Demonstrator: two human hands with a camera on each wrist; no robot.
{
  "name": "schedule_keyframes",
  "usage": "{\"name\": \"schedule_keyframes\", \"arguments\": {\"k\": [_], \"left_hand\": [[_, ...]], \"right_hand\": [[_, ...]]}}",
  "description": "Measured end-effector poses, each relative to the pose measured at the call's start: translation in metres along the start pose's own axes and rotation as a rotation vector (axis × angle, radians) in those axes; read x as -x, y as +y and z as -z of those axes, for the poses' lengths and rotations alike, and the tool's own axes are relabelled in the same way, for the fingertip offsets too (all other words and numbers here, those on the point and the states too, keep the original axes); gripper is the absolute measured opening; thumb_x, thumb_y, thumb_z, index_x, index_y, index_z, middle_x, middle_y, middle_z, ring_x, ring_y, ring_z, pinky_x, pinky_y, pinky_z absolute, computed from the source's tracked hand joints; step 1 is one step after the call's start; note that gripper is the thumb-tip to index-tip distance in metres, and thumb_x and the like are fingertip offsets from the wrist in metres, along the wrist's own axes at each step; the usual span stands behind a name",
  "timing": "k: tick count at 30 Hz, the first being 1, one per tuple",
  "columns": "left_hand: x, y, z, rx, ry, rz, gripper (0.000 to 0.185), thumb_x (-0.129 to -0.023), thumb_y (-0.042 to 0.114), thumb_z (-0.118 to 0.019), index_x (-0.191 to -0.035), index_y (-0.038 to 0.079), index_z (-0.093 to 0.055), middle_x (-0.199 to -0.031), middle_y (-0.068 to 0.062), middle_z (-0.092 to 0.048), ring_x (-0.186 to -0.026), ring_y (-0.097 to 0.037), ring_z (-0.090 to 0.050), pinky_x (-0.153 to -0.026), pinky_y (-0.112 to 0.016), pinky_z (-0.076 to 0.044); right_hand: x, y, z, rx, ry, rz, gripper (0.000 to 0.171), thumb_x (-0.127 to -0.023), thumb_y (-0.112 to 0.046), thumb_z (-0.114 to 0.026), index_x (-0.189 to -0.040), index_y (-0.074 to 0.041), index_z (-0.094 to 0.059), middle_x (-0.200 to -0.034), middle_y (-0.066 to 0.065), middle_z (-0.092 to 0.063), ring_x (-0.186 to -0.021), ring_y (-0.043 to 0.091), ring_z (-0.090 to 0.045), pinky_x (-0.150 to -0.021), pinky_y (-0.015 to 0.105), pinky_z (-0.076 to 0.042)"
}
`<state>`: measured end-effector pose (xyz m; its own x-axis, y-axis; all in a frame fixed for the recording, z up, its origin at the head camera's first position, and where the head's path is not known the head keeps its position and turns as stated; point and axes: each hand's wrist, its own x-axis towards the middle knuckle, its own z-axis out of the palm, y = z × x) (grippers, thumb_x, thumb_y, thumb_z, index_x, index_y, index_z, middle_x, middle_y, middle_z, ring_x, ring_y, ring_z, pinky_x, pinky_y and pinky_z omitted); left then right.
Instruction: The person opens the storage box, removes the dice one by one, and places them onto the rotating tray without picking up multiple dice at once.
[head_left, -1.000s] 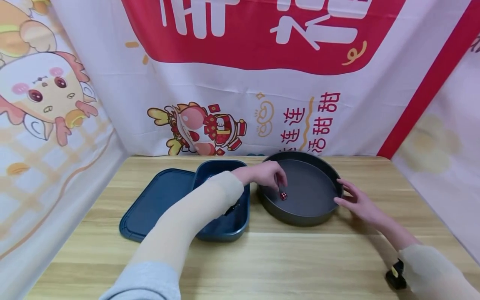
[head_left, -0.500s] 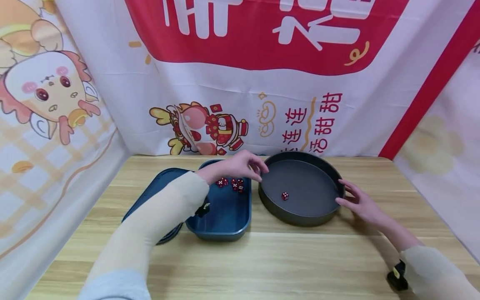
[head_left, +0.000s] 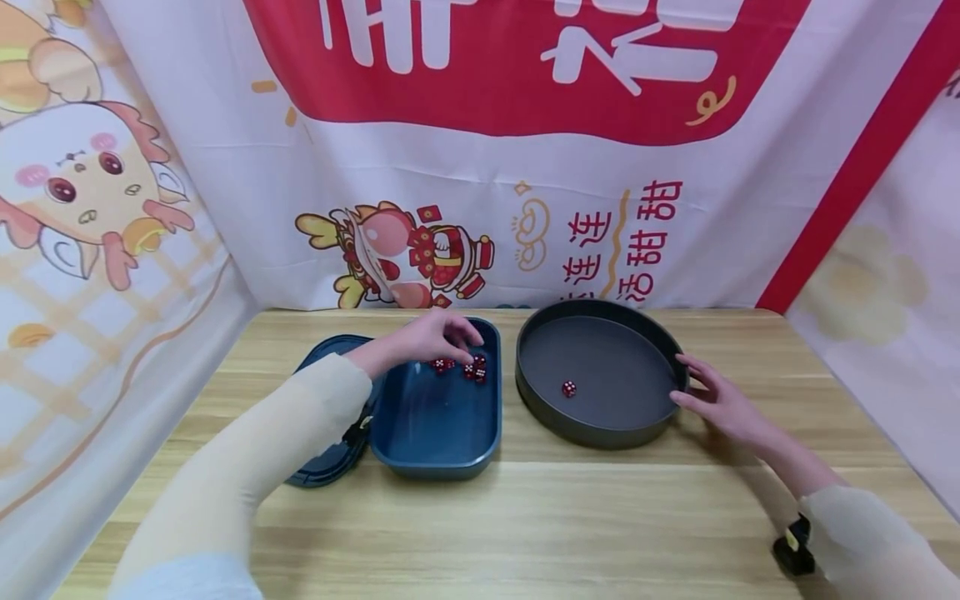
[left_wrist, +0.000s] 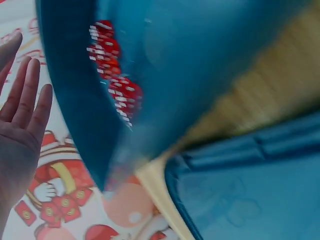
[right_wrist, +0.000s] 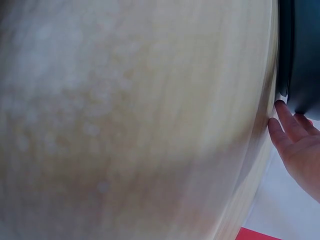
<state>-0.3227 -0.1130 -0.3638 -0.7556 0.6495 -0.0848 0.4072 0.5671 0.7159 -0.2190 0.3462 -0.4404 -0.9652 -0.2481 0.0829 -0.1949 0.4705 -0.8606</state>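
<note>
One red die [head_left: 569,388] lies alone in the round dark pan [head_left: 600,429], right of the blue tray [head_left: 438,446]; more dice [head_left: 463,367] cluster at the tray's far end. Since a second ago, the left hand [head_left: 435,337] has crossed from the pan to hover over that cluster, fingers relaxed, holding nothing. The right hand [head_left: 718,402] rests open-fingered against the pan's right rim. Blur hides the dice count.

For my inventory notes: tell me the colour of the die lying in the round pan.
The die is red with white pips, clearest in the head view.

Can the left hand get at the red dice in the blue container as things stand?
Probably yes: the left hand hovers open right above the dice, and the blue container is uncovered, with nothing between them.
</note>
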Motion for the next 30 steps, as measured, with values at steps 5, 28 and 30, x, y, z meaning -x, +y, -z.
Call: {"name": "schedule_keyframes", "arguments": {"k": [5,28,30], "left_hand": [[0.003,-0.018,-0.004,-0.056,-0.031,0.058,0.029,-0.086,0.006,-0.074,-0.114,0.006,-0.070,-0.106,-0.013,-0.069,-0.087,-0.018,-0.064,-0.074,-0.031,-0.054],[-0.003,-0.046,-0.039,0.004,0.061,0.154,0.022,-0.084,0.007,-0.076,-0.106,0.013,-0.074,-0.100,-0.002,-0.067,-0.077,-0.014,-0.064,-0.074,-0.029,-0.053],[-0.003,-0.047,-0.040,-0.002,0.065,0.161,0.022,-0.084,0.008,-0.076,-0.105,0.013,-0.074,-0.100,-0.002,-0.068,-0.077,-0.014,-0.064,-0.074,-0.029,-0.053]], "right_hand": [[0.000,0.000,0.001,0.015,0.000,-0.009,0.067,-0.097,-0.012,-0.061,-0.148,0.007,-0.021,-0.149,0.038,-0.017,-0.125,0.059,-0.036,-0.088,0.019,-0.046],[-0.002,0.003,0.001,0.031,0.000,-0.025,0.067,-0.097,-0.012,-0.060,-0.150,0.004,-0.021,-0.151,0.035,-0.017,-0.127,0.057,-0.034,-0.091,0.021,-0.044],[-0.002,0.004,0.001,0.034,-0.001,-0.029,0.067,-0.098,-0.013,-0.060,-0.150,0.003,-0.021,-0.151,0.035,-0.017,-0.127,0.057,-0.035,-0.094,0.029,-0.045]]}}
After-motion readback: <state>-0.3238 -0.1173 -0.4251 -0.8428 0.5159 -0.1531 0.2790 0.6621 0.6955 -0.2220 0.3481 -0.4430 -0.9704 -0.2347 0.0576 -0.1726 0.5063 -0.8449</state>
